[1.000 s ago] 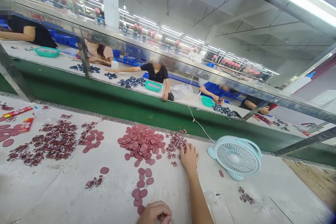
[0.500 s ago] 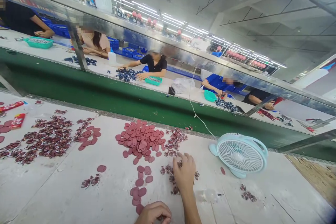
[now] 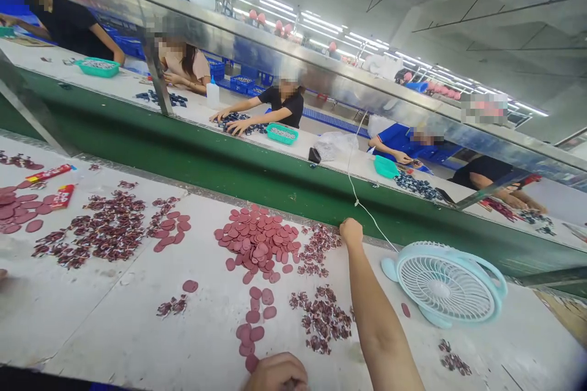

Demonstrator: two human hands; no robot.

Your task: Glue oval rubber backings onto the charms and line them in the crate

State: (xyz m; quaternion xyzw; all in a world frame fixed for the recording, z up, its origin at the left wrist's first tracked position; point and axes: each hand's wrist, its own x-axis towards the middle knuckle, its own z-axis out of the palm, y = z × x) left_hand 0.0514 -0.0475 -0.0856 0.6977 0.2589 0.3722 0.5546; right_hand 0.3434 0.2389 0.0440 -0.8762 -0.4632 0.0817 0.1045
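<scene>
1. Between a trail of flat red ovals point(image 3: 252, 316) and the right forearm point(image 3: 380, 327), a cluster of small dark-red pieces point(image 3: 323, 321) lies loose on the near table point(image 3: 151, 348), its right side partly behind the arm.
2. Beyond it, a far batch of similar pieces point(image 3: 316, 247) adjoins a large oval heap point(image 3: 257, 244); bare tabletop separates the two lots.
3. Just right of that batch, at the table's far edge, is the right hand point(image 3: 351, 232). Its fingers are hidden, so I cannot tell whether they are together, apart or clamped on a piece.
4. At the near edge, by the end of the trail, the left hand point(image 3: 277, 372) has bent fingers; what they close on, if anything, I cannot tell.
5. As I judge it, the work is only partway: one lot is set nearer, while the far batch and the ovals remain, with no joined pair that I can make out.
6. Farther left lies a bigger pile of pieces point(image 3: 117, 226); to the right are a fan point(image 3: 440, 290) and a small group of pieces point(image 3: 456, 363).
</scene>
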